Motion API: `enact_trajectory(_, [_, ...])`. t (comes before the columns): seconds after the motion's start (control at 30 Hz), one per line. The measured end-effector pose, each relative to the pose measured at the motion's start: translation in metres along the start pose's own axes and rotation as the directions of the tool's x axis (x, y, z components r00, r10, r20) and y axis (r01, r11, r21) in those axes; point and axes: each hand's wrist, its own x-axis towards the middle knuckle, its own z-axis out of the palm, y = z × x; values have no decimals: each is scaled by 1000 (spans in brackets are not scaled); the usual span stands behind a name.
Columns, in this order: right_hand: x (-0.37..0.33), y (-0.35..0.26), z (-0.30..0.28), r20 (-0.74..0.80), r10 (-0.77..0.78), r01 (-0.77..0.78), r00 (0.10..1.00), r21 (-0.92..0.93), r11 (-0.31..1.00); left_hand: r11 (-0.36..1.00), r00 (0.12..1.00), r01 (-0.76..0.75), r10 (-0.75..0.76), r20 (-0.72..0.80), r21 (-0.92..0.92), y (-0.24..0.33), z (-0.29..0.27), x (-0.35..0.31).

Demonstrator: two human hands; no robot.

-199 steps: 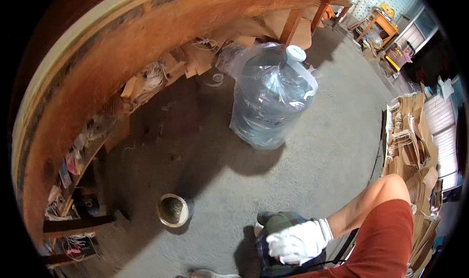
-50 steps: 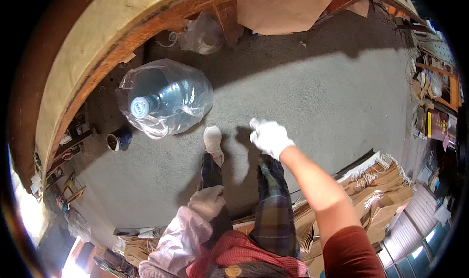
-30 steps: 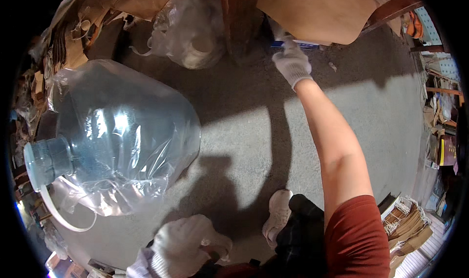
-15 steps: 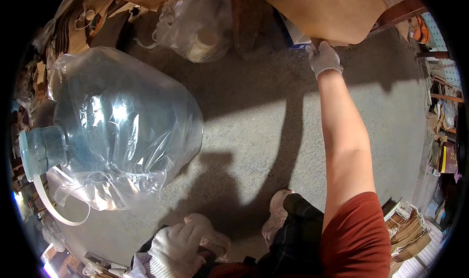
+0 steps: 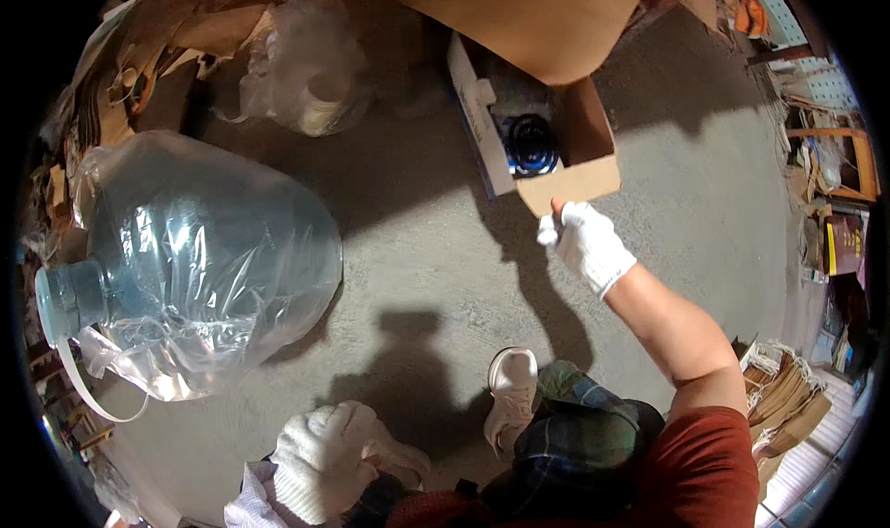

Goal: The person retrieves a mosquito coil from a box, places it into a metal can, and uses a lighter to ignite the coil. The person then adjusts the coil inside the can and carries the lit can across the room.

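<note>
My right hand [image 5: 589, 247], in a white knitted glove with bare fingertips, is closed on the front flap of a cardboard box [image 5: 601, 178]. The box stands open on the concrete floor, with brown inner walls and a white and blue side. Inside it lies a round, dark, ringed thing [image 5: 531, 144] with blue edges; its kind is unclear. My left hand [image 5: 324, 458], gloved too, rests over my knee at the lower left, its fingers laid over it and holding nothing. A brown cardboard sheet [image 5: 538, 13] overhangs the back of the box.
A large bluish water jug [image 5: 213, 241] in clear plastic lies on its side at left. Behind it are a clear plastic bag [image 5: 311, 64] and stacked cardboard [image 5: 111, 92]. Tied brown bundles [image 5: 783, 398] stand at lower right. Cluttered shelves [image 5: 839, 157] line the right side.
My right hand has drawn the box toward me from beneath the overhanging cardboard sheet, so its inside now shows. My right elbow has bent. The left hand stays at the knee.
</note>
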Motion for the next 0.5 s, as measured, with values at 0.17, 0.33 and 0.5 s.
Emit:
enact_trajectory(0.17, [-52,28,-29,-32,69,-68,997,16,998,1000,999,-3,2,-36,-26,-7,15,2])
enact_trajectory(0.33, [-88,48,-34,-36,182,-180,983,37,983,998,998,-44,46,-37,55,4,16,8])
enact_trajectory(0.5, [-92,47,-48,123,547,-544,828,-56,837,993,991,-115,115,-63,7,2,16,14])
